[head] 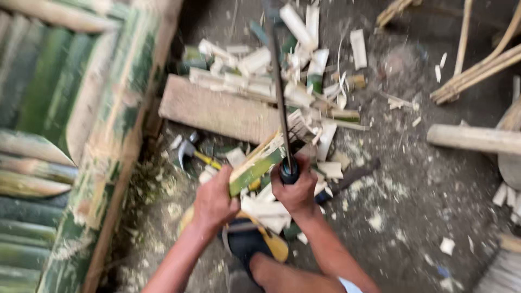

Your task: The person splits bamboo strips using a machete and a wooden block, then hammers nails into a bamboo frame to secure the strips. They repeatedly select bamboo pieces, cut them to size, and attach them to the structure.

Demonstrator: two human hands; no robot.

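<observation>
The green bamboo strip (pixel 256 169), at frame centre, slants from the left hand (pixel 213 203) clasped round its lower end up-right onto the wooden board (pixel 222 113), while the right hand (pixel 296 190) beside it clenches a long dark blade (pixel 279 92) upright.

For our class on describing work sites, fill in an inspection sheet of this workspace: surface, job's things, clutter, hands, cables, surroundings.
Surface: dirt floor, dusty, strewn with chips.
Job's things: green bamboo strip resting on a wooden plank; long dark blade.
Clutter: cut bamboo offcuts piled behind the plank; hammer lying beside it.
Hands: left hand grips the bamboo strip; right hand grips the blade's handle.
Cables: nothing seen.
Surroundings: bamboo panel at left; bamboo sticks at right; sandalled foot below.
</observation>
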